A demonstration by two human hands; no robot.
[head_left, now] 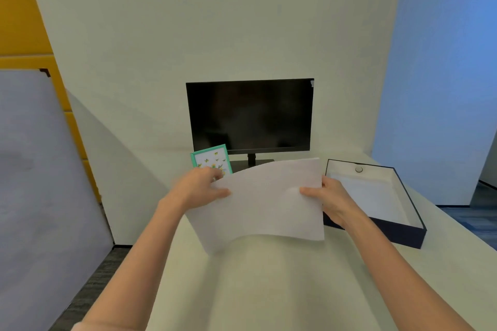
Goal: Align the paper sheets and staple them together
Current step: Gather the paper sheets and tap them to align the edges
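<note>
White paper sheets (265,201) hang in the air above the white table (269,290), bowed upward in the middle. My left hand (200,188) grips their left edge, thumb on top. My right hand (332,200) holds the right edge, thumb lying across the top sheet. How many sheets there are cannot be told, and whether their edges line up is unclear. No stapler is in view.
A dark monitor (250,115) on a stand is behind the sheets. A green-framed picture (212,160) leans beside it on the left. An open dark box (376,196) with a white lining sits at the right. A grey panel (40,183) stands left of the table.
</note>
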